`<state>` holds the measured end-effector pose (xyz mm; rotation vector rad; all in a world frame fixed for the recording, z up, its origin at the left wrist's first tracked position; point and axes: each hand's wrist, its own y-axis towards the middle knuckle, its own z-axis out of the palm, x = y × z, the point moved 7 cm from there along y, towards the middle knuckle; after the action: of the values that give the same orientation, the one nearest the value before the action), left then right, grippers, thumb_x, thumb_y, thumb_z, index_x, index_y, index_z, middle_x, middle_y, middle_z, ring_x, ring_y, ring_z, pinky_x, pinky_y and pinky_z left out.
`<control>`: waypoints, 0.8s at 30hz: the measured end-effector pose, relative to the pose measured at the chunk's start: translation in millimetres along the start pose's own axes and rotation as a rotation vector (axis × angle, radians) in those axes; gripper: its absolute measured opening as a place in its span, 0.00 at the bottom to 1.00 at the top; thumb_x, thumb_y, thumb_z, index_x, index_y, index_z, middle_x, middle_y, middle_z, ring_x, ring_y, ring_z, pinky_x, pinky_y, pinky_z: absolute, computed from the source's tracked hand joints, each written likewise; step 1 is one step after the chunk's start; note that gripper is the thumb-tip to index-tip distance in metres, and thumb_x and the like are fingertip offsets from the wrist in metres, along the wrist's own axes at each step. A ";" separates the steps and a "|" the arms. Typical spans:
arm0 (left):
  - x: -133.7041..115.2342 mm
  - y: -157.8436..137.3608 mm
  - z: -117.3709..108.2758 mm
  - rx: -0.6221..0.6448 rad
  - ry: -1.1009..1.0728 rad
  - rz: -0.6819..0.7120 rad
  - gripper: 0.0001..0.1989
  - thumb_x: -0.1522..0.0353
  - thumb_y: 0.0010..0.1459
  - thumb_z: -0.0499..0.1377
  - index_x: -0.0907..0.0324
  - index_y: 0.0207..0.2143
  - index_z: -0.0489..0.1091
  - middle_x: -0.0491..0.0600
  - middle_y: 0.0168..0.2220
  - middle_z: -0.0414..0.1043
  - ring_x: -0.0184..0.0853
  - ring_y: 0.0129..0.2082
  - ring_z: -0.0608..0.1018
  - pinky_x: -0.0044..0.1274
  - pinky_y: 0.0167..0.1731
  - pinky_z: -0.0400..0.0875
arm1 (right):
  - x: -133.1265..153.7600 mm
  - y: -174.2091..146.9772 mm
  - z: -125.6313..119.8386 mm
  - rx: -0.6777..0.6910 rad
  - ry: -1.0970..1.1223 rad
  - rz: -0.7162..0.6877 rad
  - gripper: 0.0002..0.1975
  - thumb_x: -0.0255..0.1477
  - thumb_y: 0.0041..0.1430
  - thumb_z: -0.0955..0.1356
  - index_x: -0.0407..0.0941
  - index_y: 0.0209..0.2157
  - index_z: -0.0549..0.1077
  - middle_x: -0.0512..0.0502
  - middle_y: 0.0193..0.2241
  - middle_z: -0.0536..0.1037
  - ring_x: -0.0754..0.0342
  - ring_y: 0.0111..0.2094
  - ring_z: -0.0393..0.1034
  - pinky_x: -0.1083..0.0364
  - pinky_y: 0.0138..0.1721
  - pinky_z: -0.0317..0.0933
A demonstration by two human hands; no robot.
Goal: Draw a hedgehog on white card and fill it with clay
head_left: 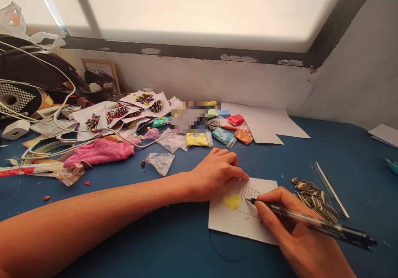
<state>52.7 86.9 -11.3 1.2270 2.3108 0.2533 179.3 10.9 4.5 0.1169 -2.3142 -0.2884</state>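
Observation:
A black pen [311, 218] is gripped in my right hand [298, 232], its tip touching a white paper card [230, 224]. On the card is a line drawing of a round-bodied animal [247, 203] with scalloped marks and small legs. A yellow patch [232, 201] covers the left end of the drawing. My left hand [214, 174] rests at the card's upper left edge, fingers apart and lightly bent, holding nothing. Striped sunflower seeds [314, 199] lie in a pile just beyond my right hand. A thin silver rod [331, 189] lies beside them.
Small bags of coloured clay [224, 136] and white sheets [264, 122] lie along the wall. Cards with seed figures [144, 100] are piled at the back left, near a pink cloth [99, 151], a white cable [66, 97] and a dark bag [40, 66].

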 end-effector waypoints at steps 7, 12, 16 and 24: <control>0.1 -0.1 0.3 -0.015 0.001 0.010 0.12 0.69 0.65 0.53 0.52 0.43 0.77 0.48 0.34 0.68 0.32 0.36 0.68 0.28 0.40 0.58 | 0.1 0.8 -0.3 0.017 -0.002 0.000 0.09 0.38 0.59 0.65 0.51 0.27 0.71 0.55 0.21 0.73 0.56 0.22 0.67 0.58 0.24 0.61; 0.3 0.0 0.7 0.002 0.014 0.001 0.12 0.68 0.65 0.54 0.51 0.43 0.77 0.49 0.34 0.68 0.33 0.36 0.68 0.28 0.40 0.58 | 0.0 0.5 0.4 0.022 0.015 -0.009 0.10 0.37 0.59 0.65 0.51 0.26 0.70 0.55 0.20 0.72 0.56 0.21 0.67 0.58 0.23 0.61; -0.2 -0.3 0.2 -0.005 0.009 0.007 0.12 0.68 0.65 0.54 0.51 0.43 0.77 0.49 0.34 0.68 0.32 0.36 0.68 0.28 0.40 0.58 | -0.3 -0.2 -0.1 0.012 0.030 -0.001 0.09 0.37 0.59 0.65 0.51 0.26 0.70 0.55 0.20 0.72 0.56 0.21 0.65 0.59 0.22 0.60; -0.7 0.2 -0.5 -0.020 -0.008 0.017 0.12 0.69 0.65 0.54 0.52 0.43 0.78 0.48 0.34 0.68 0.32 0.35 0.67 0.28 0.40 0.58 | -4.1 0.9 -6.7 -0.059 -0.006 0.026 0.08 0.37 0.59 0.66 0.51 0.27 0.70 0.55 0.22 0.73 0.56 0.23 0.67 0.58 0.25 0.60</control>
<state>52.9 86.4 -10.5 1.2366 2.2869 0.2763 187.0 11.3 6.3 0.0561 -2.3093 -0.3445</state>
